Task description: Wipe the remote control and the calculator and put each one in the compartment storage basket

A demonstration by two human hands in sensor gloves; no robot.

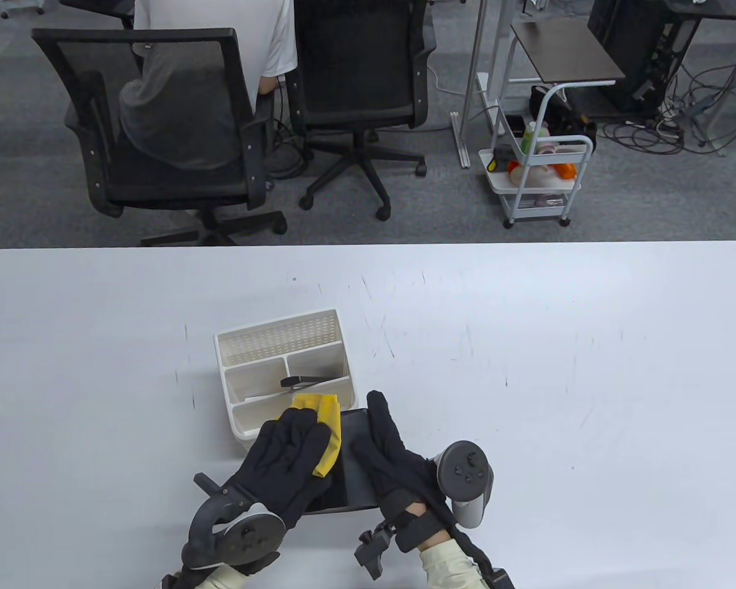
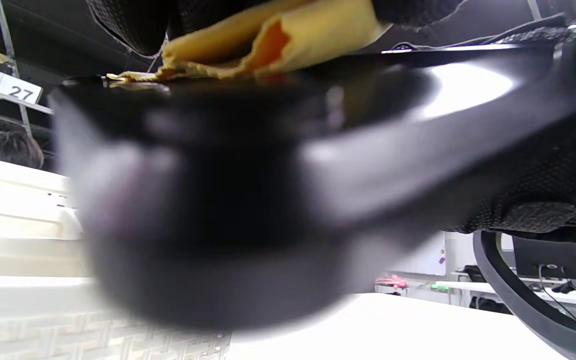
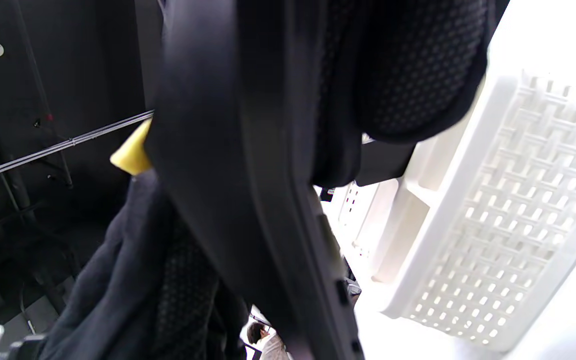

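Observation:
A dark flat calculator (image 1: 356, 485) is held tilted at the table's near edge, just in front of the white compartment basket (image 1: 276, 328). My left hand (image 1: 288, 451) lies flat on a yellow cloth (image 1: 326, 417) and presses it onto the calculator's face. My right hand (image 1: 392, 460) grips the calculator's right edge, with one finger stretched along that edge. A black remote control (image 1: 306, 381) lies in the basket's right middle compartment. In the left wrist view the cloth (image 2: 268, 40) sits on the blurred calculator (image 2: 268, 175). The right wrist view shows the calculator's edge (image 3: 228, 150) beside the basket (image 3: 493, 225).
The white table (image 1: 527, 368) stretches wide to the right and far side of the basket. Beyond its far edge stand two black office chairs (image 1: 159, 123), a seated person (image 1: 270, 37) and a small white cart (image 1: 540, 178).

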